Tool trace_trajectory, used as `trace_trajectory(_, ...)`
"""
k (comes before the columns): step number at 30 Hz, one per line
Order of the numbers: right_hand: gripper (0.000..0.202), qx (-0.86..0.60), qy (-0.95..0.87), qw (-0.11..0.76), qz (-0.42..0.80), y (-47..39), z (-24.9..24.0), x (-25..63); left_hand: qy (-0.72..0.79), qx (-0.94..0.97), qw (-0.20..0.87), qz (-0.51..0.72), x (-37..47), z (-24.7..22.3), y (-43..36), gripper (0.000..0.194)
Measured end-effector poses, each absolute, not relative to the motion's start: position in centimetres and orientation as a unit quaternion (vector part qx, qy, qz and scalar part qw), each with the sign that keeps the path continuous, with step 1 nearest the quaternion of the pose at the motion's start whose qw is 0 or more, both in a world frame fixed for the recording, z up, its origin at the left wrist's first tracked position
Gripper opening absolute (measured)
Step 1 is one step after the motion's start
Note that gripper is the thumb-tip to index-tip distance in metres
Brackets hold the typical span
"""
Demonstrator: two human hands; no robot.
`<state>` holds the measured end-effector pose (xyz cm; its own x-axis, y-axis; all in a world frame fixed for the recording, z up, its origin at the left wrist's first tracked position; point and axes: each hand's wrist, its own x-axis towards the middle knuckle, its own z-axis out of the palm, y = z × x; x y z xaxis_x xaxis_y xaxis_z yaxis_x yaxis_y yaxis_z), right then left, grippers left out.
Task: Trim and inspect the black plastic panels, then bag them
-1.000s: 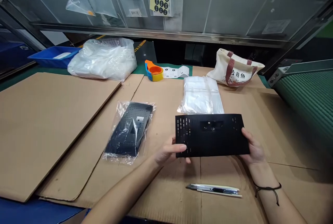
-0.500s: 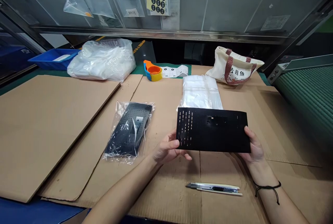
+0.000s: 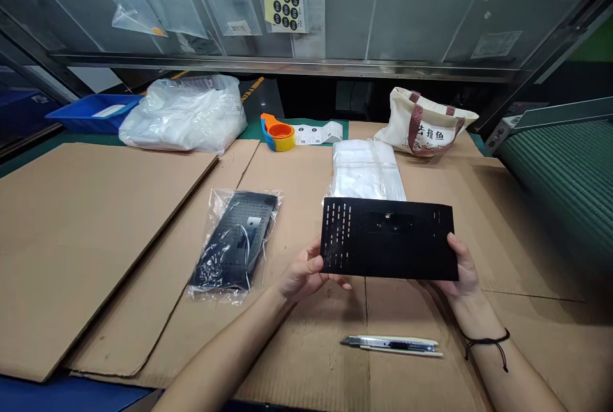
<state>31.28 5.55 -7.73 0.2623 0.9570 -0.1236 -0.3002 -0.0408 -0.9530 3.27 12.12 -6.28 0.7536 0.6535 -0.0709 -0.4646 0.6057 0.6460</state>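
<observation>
A flat black panel with rows of slots at its left end is held up level between both hands. My left hand grips its lower left corner, thumb in front and fingers behind. At the right end, my right hand has its thumb on the front edge and its other fingers mostly hidden behind. Below the panel, a utility knife lies on the cardboard. To the left rests a similar black panel in a clear bag. Behind the held panel sits a stack of white plastic bags.
Cardboard sheets lie at left. Along the back are a blue tray, a large plastic bundle, an orange and yellow tape holder and a cloth bag. A green ribbed surface is at right.
The view has shifted slightly, moving most things a little left. Both hands keep their grip on the panel, which stays almost in the same pose.
</observation>
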Motion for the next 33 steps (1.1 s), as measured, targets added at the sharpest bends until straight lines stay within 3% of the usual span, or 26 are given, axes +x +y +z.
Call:
trace_trajectory(6, 0.044, -0.498, -0.305, 0.621, 0.523, 5.6, -7.9, 31.4, 0.170, 0.335, 0.853, 0.362, 3.6, -6.5, 12.4, 0.044)
trace_trajectory(19, 0.060, -0.461, -0.264, 0.656, 0.537, 5.6, -8.1, 30.7, 0.239, 0.409, 0.769, 0.430, 4.8, -6.6, 12.5, 0.070)
trace_trajectory(25, 0.068, -0.403, -0.269, 0.626, 0.612, 5.4, -8.5, 30.2, 0.350, 0.426, 0.685, 0.477, 4.8, -7.0, 12.7, 0.063)
trace_trajectory(33, 0.062, -0.382, -0.313, 0.637, 0.592, 5.8, -6.6, 28.6, 0.441, 0.456, 0.621, 0.460, 4.3, -7.6, 12.8, 0.054)
